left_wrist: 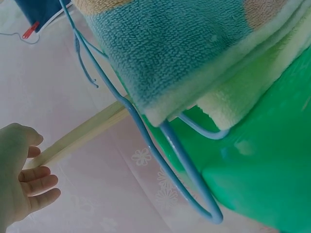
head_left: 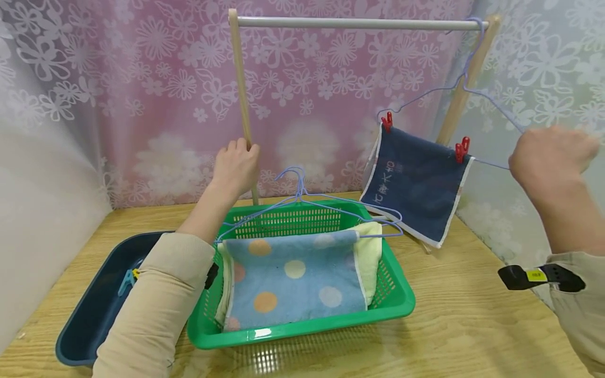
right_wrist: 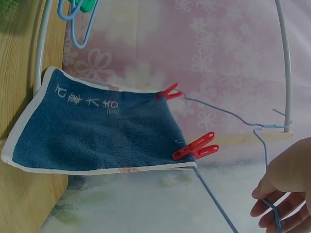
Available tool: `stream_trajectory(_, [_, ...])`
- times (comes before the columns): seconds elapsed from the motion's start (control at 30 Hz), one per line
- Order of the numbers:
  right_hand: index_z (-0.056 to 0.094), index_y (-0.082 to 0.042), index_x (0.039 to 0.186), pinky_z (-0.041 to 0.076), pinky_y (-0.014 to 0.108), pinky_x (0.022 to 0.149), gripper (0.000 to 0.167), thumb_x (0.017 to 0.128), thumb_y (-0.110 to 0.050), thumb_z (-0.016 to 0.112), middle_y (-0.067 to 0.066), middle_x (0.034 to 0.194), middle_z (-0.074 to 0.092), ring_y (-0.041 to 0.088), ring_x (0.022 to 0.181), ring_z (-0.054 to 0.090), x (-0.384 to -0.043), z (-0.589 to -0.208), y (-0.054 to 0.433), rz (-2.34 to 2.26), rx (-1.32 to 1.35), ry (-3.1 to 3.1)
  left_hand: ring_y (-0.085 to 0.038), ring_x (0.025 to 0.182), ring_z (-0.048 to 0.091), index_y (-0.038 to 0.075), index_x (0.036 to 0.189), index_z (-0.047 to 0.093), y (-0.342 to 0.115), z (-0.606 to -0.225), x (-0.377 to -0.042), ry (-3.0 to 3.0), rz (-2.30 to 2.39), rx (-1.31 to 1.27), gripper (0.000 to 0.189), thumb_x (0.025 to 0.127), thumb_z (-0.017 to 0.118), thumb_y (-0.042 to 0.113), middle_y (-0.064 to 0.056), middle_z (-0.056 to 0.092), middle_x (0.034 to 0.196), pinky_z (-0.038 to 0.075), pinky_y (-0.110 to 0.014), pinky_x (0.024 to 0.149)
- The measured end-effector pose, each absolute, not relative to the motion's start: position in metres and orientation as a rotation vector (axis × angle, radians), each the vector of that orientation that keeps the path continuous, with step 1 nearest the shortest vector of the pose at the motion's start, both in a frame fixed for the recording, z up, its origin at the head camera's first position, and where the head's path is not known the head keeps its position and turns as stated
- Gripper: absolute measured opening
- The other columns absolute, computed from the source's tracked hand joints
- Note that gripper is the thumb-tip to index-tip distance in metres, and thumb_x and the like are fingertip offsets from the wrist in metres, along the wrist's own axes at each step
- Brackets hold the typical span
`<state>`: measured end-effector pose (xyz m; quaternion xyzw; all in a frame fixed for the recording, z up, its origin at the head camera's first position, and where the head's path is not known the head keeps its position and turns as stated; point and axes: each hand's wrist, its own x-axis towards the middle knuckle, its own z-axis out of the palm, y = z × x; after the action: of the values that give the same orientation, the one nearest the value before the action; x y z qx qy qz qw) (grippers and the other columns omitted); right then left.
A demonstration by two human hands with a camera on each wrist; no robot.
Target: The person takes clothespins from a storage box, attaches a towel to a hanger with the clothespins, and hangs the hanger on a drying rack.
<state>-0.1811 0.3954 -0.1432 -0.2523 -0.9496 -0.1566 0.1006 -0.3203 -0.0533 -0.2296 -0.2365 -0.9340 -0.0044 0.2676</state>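
Head view: a dark-blue towel with white edging [head_left: 416, 184] is hung aslant, clipped by red plastic clothespins [head_left: 462, 150] to a periwinkle wire hanger [head_left: 465, 77] hooked over the pale metal rod [head_left: 359, 23] at its right end. The hanger's right side is held by the right hand [head_left: 550, 163], blurred here. The wooden left upright [head_left: 242, 89] is grasped by the left hand [head_left: 235, 170], behind a green plastic basket [head_left: 302, 331] overlain by a pale-blue spotted towel [head_left: 302, 294]. Were the wire tugged sideways, the hook could be slid off the rod, or a clothespin sprung loose; the frame might be tipped if left unsteadied.

Left wrist view: fingers are curled about the upright; the inner grip is hidden. The dark-blue towel is cut off at the upper corner.

Right wrist view: the wire is held between thumb and curled fingers; hand and hanger are cropped by the frame. Whether the towel's lower edge is rested on the table cannot be told.
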Motion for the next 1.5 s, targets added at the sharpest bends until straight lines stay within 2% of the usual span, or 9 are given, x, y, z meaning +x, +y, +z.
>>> stream_trajectory(0.1, [0.056,0.009,0.072,0.041,0.053,0.063,0.029,0.087,-0.009,0.039,0.031,0.076,0.050,0.049,0.077,0.049,-0.180,-0.143,0.390,-0.466,-0.708,-2.832,-0.027,0.074,0.048,-0.001,0.100,0.056,-0.054,-0.229,-0.320,-2.513,-0.008,-0.638,0.017,0.089,0.046,0.007,-0.017,0.051,0.091,0.045,-0.038,0.062])
stream_trajectory(0.27, [0.058,0.008,0.073,0.041,0.057,0.068,0.036,0.092,-0.012,0.034,0.032,0.079,0.052,0.049,0.077,0.050,-0.177,-0.141,0.376,-0.482,-0.651,-2.851,-0.027,0.073,0.047,-0.001,0.098,0.056,-0.055,-0.229,-0.321,-2.500,-0.014,-0.640,0.016,0.089,0.046,0.007,-0.017,0.051,0.090,0.045,-0.038,0.061])
stream_trajectory(0.4, [0.058,0.005,0.071,0.041,0.053,0.064,0.042,0.095,-0.017,0.032,0.029,0.075,0.051,0.047,0.074,0.049,-0.176,-0.141,0.369,-0.487,-0.607,-2.842,-0.027,0.074,0.047,-0.001,0.099,0.055,-0.055,-0.229,-0.321,-2.502,-0.011,-0.641,0.016,0.089,0.046,0.007,-0.017,0.051,0.091,0.045,-0.038,0.061])
stream_trajectory(0.5, [0.055,0.001,0.062,0.038,0.048,0.057,0.044,0.095,-0.017,0.031,0.023,0.067,0.048,0.042,0.068,0.047,-0.176,-0.142,0.366,-0.457,-0.575,-2.828,-0.027,0.074,0.048,-0.001,0.100,0.055,-0.056,-0.229,-0.320,-2.509,-0.006,-0.640,0.017,0.090,0.046,0.008,-0.017,0.051,0.092,0.045,-0.037,0.061])
stream_trajectory(0.7, [0.051,-0.002,0.055,0.036,0.046,0.055,0.050,0.094,-0.018,0.024,0.021,0.064,0.045,0.039,0.063,0.045,-0.175,-0.146,0.366,-0.396,-0.556,-2.819,-0.026,0.075,0.047,0.000,0.103,0.055,-0.056,-0.230,-0.320,-2.529,-0.003,-0.648,0.018,0.090,0.046,0.008,-0.016,0.051,0.093,0.044,-0.037,0.062])
stream_trajectory(0.9, [0.051,0.000,0.055,0.037,0.049,0.054,0.053,0.094,-0.021,0.020,0.024,0.064,0.045,0.043,0.065,0.047,-0.176,-0.147,0.369,-0.336,-0.548,-2.804,-0.027,0.075,0.047,0.000,0.102,0.055,-0.056,-0.230,-0.319,-2.515,-0.005,-0.649,0.017,0.090,0.046,0.008,-0.016,0.051,0.092,0.044,-0.037,0.063])
stream_trajectory(1.27, [0.051,0.005,0.056,0.037,0.051,0.052,0.051,0.091,-0.019,0.023,0.026,0.062,0.045,0.048,0.064,0.048,-0.177,-0.147,0.369,-0.288,-0.534,-2.770,-0.028,0.077,0.047,0.000,0.104,0.055,-0.056,-0.228,-0.318,-2.545,0.003,-0.640,0.019,0.090,0.046,0.010,-0.017,0.051,0.093,0.044,-0.038,0.065])
stream_trajectory(1.4, [0.050,0.007,0.063,0.038,0.054,0.053,0.050,0.094,-0.022,0.024,0.028,0.065,0.045,0.052,0.066,0.048,-0.176,-0.146,0.367,-0.305,-0.539,-2.761,-0.028,0.079,0.047,0.000,0.107,0.055,-0.056,-0.227,-0.317,-2.559,0.018,-0.643,0.022,0.090,0.047,0.011,-0.017,0.051,0.096,0.044,-0.037,0.064])
stream_trajectory(1.5, [0.046,0.012,0.075,0.040,0.058,0.057,0.046,0.096,-0.024,0.027,0.030,0.075,0.041,0.054,0.067,0.046,-0.176,-0.147,0.365,-0.321,-0.558,-2.734,-0.027,0.078,0.048,0.000,0.108,0.056,-0.056,-0.226,-0.317,-2.560,0.033,-0.648,0.023,0.091,0.048,0.013,-0.017,0.053,0.098,0.044,-0.036,0.063])
